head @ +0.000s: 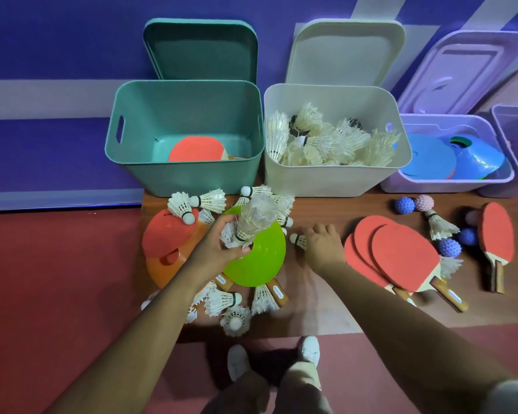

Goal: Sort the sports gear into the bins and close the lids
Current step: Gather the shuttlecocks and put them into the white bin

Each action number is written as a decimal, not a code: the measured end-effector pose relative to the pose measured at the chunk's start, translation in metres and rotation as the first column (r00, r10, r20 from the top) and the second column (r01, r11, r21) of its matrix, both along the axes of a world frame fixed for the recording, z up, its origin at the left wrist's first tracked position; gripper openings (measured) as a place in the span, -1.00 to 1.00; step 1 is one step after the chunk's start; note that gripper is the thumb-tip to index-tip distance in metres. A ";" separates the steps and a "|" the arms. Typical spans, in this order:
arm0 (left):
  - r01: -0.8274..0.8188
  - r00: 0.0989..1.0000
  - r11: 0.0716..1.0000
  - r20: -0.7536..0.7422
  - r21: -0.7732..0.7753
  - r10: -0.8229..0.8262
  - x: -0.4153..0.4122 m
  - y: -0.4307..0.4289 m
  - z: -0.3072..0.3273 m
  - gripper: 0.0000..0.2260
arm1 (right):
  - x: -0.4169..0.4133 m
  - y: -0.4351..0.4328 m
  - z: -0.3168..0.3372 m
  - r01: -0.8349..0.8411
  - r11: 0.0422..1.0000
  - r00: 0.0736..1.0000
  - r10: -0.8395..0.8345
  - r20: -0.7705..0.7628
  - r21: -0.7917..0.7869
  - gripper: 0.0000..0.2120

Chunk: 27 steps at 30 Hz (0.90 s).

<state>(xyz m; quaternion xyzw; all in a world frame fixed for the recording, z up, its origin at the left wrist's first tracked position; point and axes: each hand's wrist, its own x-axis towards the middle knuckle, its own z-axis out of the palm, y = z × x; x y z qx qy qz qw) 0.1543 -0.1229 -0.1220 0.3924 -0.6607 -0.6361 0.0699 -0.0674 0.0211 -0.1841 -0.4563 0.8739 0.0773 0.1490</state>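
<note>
My left hand [222,245] grips a bunch of white shuttlecocks [253,218] above a green disc cone [259,258]. My right hand [322,242] pinches a single shuttlecock [297,241] lying on the wooden board. Behind stand three open bins: a teal bin [186,174] with one red paddle [196,149] inside, a white bin [320,177] full of shuttlecocks, and a lilac bin [449,185] holding blue disc cones [423,156]. More shuttlecocks [226,300] lie loose around the green cone.
Red and orange disc cones [169,234] lie left of my left hand. A stack of red paddles [398,252] lies to the right, another paddle [497,237] farther right, with spiky balls [404,204] between. Lids [201,49] lean on the wall behind the bins.
</note>
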 end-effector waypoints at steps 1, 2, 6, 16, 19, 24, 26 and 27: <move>-0.015 1.000 1.000 0.005 0.002 0.015 0.001 -0.001 -0.002 -0.47 | -0.001 -0.001 -0.002 -0.014 1.000 0.999 0.015 -0.037 0.008 -0.62; -0.026 1.000 1.000 0.002 0.003 0.026 0.002 -0.001 -0.003 -0.47 | -0.002 -0.002 -0.004 -0.020 1.000 0.998 0.020 -0.066 0.013 -0.66; -0.027 1.000 1.000 -0.008 -0.003 0.027 0.006 0.001 -0.004 -0.48 | -0.006 -0.001 0.007 0.044 0.998 0.997 -0.047 -0.059 -0.040 -0.62; 0.056 0.997 0.994 -0.040 -0.097 -0.060 -0.003 0.001 0.041 -0.49 | -0.016 -0.001 0.156 0.379 0.740 0.797 0.043 0.602 -0.555 -0.73; 0.103 0.994 0.981 -0.026 -0.167 -0.109 -0.014 -0.007 0.056 -0.48 | -0.024 -0.006 0.197 0.120 0.833 0.876 0.167 0.452 -0.540 -0.60; 0.176 0.981 0.943 -0.022 -0.282 -0.190 -0.038 -0.010 0.090 -0.52 | -0.041 -0.025 0.221 -0.016 0.857 0.840 0.291 0.458 -0.515 -0.49; 0.171 0.982 0.937 -0.028 -0.305 -0.188 -0.050 -0.011 0.099 -0.52 | -0.048 -0.031 0.216 0.025 0.852 0.811 0.289 0.509 -0.523 -0.45; 0.155 0.984 0.937 -0.035 -0.312 -0.174 -0.058 -0.010 0.102 -0.53 | -0.052 -0.033 0.213 0.094 0.832 0.775 0.284 0.564 -0.547 -0.45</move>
